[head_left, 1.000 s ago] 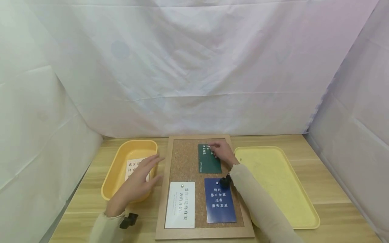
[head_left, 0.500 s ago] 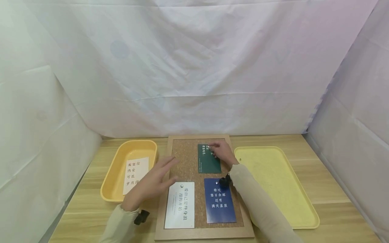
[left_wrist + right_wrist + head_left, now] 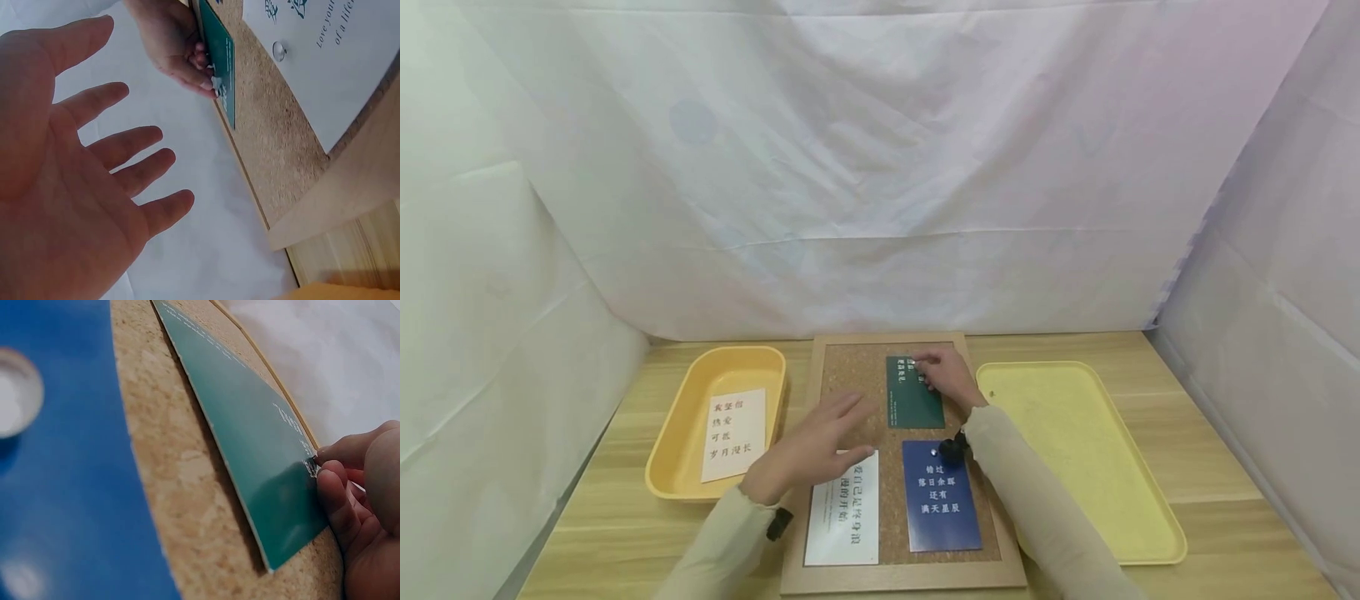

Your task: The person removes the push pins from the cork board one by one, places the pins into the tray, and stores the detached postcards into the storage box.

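Observation:
The right hand (image 3: 950, 375) pinches a small thumbtack (image 3: 913, 361) between thumb and fingertips at the upper part of a green card (image 3: 913, 404), which lies on a framed cork board (image 3: 850, 367). Those fingertips sit right against the card's printed face in the right wrist view. Above the board's left side hovers the left hand (image 3: 808, 446), fingers spread, holding nothing. It overlaps the top of a white card (image 3: 842, 533), whose round thumbtack (image 3: 279, 51) shows in the left wrist view. A blue card (image 3: 943, 521) with its own thumbtack (image 3: 934, 452) lies below the green one.
Left of the board stands an orange-yellow tub (image 3: 662, 458) with a cream card (image 3: 733, 433) inside, printed in brown characters. A shallow yellow tray (image 3: 1090, 467) lies to the right, partly under the right sleeve (image 3: 1045, 500). White cloth (image 3: 880, 208) hangs behind the wooden table.
The left hand has moved right, from over the tub to over the board's left side, uncovering the cream card. The right hand stays at the top of the green card.

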`<move>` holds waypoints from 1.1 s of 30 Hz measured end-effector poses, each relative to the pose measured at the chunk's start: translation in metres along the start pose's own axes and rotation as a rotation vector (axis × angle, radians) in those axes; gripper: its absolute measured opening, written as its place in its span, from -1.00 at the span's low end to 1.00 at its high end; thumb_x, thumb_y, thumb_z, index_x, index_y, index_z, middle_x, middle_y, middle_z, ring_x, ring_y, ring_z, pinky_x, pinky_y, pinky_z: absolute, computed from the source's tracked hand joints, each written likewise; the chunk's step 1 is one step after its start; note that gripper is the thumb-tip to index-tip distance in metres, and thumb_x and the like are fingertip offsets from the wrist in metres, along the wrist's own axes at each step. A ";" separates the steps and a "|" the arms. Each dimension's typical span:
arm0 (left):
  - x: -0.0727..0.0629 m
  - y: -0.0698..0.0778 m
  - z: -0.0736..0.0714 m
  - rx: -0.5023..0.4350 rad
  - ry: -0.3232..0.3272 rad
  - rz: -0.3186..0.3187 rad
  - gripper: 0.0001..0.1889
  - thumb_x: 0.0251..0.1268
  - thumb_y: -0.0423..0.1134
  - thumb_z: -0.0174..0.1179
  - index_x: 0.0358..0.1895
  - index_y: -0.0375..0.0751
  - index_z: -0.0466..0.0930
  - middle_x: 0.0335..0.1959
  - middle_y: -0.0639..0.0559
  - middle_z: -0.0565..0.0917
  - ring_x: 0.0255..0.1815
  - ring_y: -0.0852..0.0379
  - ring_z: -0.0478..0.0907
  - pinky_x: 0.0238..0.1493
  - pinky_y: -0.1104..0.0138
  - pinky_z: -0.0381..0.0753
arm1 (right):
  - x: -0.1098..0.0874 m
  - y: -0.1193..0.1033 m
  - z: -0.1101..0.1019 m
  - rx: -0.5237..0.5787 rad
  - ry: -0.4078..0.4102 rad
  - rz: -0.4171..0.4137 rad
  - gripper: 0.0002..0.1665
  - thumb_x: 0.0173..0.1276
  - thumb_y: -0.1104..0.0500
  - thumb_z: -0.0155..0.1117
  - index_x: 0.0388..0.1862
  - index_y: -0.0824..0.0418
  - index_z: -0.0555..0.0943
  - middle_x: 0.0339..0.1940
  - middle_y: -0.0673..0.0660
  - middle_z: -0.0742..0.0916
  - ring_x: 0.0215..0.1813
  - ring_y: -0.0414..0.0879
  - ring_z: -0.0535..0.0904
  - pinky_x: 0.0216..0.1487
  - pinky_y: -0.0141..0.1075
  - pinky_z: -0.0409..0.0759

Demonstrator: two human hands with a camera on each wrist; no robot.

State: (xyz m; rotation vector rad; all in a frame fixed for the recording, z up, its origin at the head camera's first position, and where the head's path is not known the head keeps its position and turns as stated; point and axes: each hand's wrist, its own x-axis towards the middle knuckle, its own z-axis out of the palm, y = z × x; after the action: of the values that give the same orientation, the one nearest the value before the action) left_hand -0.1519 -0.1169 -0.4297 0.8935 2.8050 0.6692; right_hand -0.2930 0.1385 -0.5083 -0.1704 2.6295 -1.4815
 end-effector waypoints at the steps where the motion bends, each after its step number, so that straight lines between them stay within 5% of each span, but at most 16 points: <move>1: 0.002 0.001 0.001 0.004 -0.008 -0.002 -0.31 0.41 0.07 0.17 0.53 0.01 0.22 0.57 -0.15 0.16 0.60 -0.18 0.00 0.54 -0.09 0.04 | 0.000 0.000 0.000 0.002 0.000 0.002 -0.70 0.48 0.19 0.17 0.09 0.23 0.69 -0.21 0.16 0.73 -0.41 -0.11 0.57 -0.40 -0.34 0.63; 18: 0.032 0.000 0.022 0.101 -0.137 0.032 -0.35 0.43 0.00 0.16 0.52 -0.03 0.24 0.55 -0.21 0.17 0.57 -0.23 0.07 0.51 -0.17 0.05 | -0.001 -0.004 -0.001 -0.009 -0.010 0.018 -0.72 0.48 0.20 0.17 0.07 0.23 0.69 -0.21 0.15 0.74 -0.38 -0.12 0.58 -0.38 -0.34 0.64; 33: 0.054 0.007 0.033 0.162 -0.218 -0.043 -0.36 0.47 0.03 0.09 0.54 0.06 0.19 0.60 -0.08 0.10 0.60 -0.11 0.03 0.55 -0.05 0.04 | 0.001 -0.002 -0.001 0.007 -0.037 0.025 -0.73 0.47 0.21 0.18 0.05 0.25 0.68 -0.31 0.15 0.71 -0.42 -0.13 0.58 -0.39 -0.35 0.66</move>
State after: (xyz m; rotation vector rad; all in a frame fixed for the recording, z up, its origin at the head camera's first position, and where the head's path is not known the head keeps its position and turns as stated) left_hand -0.1845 -0.0686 -0.4552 0.8709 2.7008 0.3204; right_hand -0.2943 0.1380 -0.5058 -0.1622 2.5879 -1.4648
